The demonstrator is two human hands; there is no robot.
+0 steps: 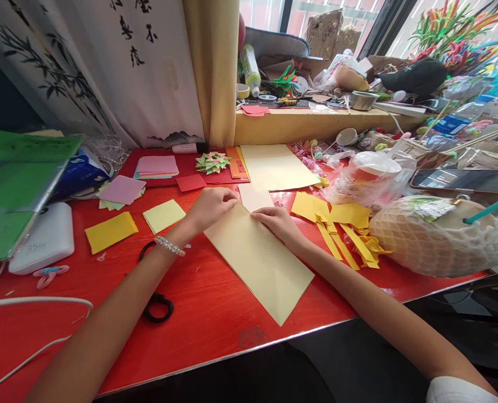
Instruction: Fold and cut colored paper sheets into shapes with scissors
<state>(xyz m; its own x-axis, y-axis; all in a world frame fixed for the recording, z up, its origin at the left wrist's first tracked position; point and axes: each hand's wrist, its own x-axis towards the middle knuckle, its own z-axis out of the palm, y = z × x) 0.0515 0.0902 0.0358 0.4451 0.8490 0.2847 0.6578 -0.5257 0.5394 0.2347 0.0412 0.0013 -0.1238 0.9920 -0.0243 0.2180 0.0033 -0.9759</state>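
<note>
A long pale-yellow sheet of paper (pixel 265 263) lies at a slant on the red table, its near corner close to the front edge. At the sheet's far end, my left hand (pixel 215 208) is closed, with its fingertips pinching the paper's edge. My right hand (pixel 279 223) pinches the same end a little to the right, thumb and fingers together. A clear bead bracelet (pixel 170 246) circles my left wrist. Partly hidden under my left forearm is a pair of black-handled scissors (pixel 158 309).
Yellow-green squares (pixel 163 215), a yellow stack (pixel 111 232) and pink papers (pixel 158 165) lie left. A folded paper ornament (pixel 213 162) and a larger cream sheet (pixel 278 167) lie behind. Right are yellow paper strips (pixel 336 235) and a netted coconut (pixel 437 240) with a straw.
</note>
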